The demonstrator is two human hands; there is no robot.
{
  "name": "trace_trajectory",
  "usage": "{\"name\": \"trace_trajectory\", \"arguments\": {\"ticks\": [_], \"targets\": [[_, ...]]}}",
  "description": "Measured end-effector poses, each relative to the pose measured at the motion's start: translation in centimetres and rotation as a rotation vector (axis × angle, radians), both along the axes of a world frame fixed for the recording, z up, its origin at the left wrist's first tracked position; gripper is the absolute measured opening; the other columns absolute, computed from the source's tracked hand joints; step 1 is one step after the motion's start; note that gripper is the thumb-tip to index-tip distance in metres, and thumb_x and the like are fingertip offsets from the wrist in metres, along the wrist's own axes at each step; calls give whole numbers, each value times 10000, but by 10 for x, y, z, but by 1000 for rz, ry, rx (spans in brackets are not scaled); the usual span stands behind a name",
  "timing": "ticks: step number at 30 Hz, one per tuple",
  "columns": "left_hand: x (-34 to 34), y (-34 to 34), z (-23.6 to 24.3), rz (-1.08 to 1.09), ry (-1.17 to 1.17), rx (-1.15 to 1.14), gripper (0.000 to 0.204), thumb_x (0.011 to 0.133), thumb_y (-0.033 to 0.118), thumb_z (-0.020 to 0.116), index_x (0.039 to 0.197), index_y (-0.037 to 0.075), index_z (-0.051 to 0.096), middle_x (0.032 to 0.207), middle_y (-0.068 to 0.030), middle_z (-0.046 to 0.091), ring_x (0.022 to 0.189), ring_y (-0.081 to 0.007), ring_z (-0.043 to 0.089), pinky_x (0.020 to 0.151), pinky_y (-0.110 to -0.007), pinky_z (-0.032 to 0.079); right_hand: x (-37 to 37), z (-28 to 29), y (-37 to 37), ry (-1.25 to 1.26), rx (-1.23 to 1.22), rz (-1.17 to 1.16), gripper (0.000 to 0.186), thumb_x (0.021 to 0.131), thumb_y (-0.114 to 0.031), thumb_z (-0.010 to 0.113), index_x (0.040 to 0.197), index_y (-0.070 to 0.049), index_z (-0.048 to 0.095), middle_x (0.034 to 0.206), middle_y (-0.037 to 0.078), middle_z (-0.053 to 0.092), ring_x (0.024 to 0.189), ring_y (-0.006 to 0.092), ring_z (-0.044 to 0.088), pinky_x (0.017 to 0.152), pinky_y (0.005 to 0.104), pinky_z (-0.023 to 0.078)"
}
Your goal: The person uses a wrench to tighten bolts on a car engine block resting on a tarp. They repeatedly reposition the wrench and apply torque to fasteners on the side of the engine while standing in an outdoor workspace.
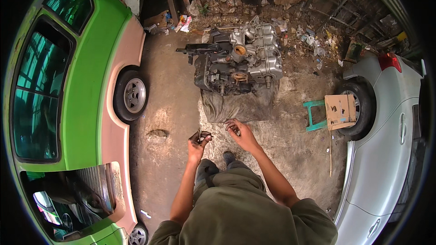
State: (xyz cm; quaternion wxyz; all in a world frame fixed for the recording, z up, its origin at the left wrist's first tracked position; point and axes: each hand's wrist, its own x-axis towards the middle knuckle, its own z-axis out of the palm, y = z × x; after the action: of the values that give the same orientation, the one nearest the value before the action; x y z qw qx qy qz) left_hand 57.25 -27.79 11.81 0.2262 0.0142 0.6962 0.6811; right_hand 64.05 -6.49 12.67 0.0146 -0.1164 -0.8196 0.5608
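My left hand [198,146] is raised in front of my body, its darkened fingers bent and pressed together. A thin, pale sliver shows at its fingertips, too small to name. To its right, my right hand [240,135] is held with loosely curled fingers a little apart, and no object shows in it. Both hands are apart from the engine [240,59], a greasy block with silver covers on its right side and dark metal on its left. The engine rests on a dirty grey cloth [236,106], whose near edge lies just beyond my right fingertips.
A green and pink vehicle [88,90] stands on the left, a silver car [386,127] on the right. Beside the car's wheel is a green stool [313,114] with a cardboard piece [340,111]. Litter [313,41] lies along the far wall.
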Motion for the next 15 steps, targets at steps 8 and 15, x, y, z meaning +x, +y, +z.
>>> {"name": "trace_trajectory", "arguments": {"ticks": [8, 15], "targets": [[-98, -33, 7, 20, -44, 19, 192, 897, 126, 771, 1010, -15, 704, 900, -61, 723, 842, -143, 657, 834, -308, 518, -77, 7, -45, -72, -8, 13, 277, 981, -90, 606, 1244, -7, 589, 1005, 122, 706, 935, 238, 693, 837, 385, 541], [-225, -88, 10, -142, -90, -11, 220, 894, 190, 782, 1023, 27, 710, 875, -26, 711, 727, -90, 559, 683, -259, 431, -172, 18, -90, -93, -41, -224, 250, 984, -80, 599, 1227, -28, 619, 1015, 110, 700, 897, 203, 689, 773, 356, 532]]}}
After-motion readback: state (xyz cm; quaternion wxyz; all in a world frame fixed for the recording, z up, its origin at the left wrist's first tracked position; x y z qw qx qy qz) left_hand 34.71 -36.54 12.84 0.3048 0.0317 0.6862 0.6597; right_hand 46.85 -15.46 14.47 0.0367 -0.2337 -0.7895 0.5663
